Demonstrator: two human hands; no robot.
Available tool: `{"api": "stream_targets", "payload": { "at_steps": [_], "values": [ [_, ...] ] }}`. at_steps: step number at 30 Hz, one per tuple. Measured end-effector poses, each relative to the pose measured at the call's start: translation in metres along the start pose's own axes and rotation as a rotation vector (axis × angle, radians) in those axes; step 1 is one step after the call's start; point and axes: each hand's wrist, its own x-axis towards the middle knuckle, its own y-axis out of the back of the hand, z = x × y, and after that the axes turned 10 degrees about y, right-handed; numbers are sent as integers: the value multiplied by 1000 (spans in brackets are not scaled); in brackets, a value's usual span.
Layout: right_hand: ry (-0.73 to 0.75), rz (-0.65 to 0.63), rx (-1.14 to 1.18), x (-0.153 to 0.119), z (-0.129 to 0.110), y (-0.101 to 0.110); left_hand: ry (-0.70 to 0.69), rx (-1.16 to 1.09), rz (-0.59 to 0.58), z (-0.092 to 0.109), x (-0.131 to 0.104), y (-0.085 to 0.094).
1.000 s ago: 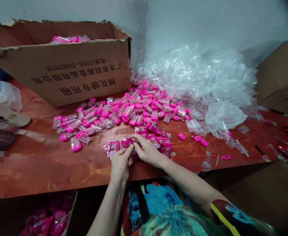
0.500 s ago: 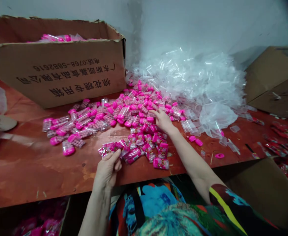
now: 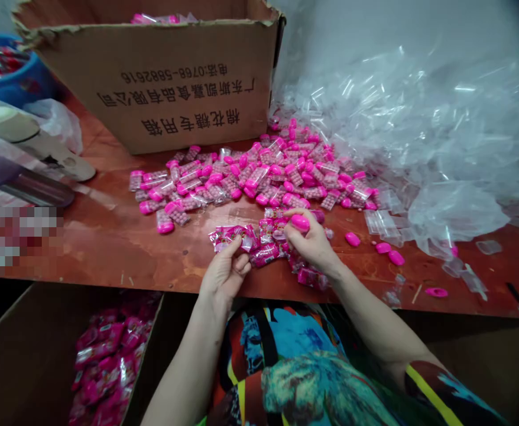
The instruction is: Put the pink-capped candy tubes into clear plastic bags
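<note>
My left hand [image 3: 227, 269] pinches a pink printed wrapper [image 3: 230, 236] over the front of the red table. Close by on the right, my right hand [image 3: 311, 239] has its fingers round a small container with a pink cap [image 3: 300, 222]; the container's body is mostly hidden by the fingers. Several pink printed packets [image 3: 266, 254] lie between and under my hands. Beyond them spreads a heap of clear containers with pink caps [image 3: 259, 174], filled with small pink balls.
A large cardboard box [image 3: 188, 89] stands behind the heap. Clear plastic pieces [image 3: 401, 118] are piled at the back right. Loose pink caps [image 3: 396, 257] lie on the right. Below the table's edge, an open box holds pink packets [image 3: 109, 355]. A blue tub [image 3: 29, 80] is far left.
The view has shifted left and down. My right hand has come back from the heap towards my left hand, now with a pink-capped container in it. My left hand still holds the wrapper.
</note>
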Motion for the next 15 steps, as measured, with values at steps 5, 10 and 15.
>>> {"api": "stream_targets", "payload": {
  "at_steps": [5, 10, 15],
  "values": [
    [-190, -16, 354, -9, -18, -47, -52, 89, -34, -9, -5, -4],
    [-141, 6, 363, -10, -16, -58, -131, 191, 6, -14, -9, 2],
    [-292, -87, 529, -18, -10, -50, -168, 81, 107, -12, -8, 4]
  ]
}}
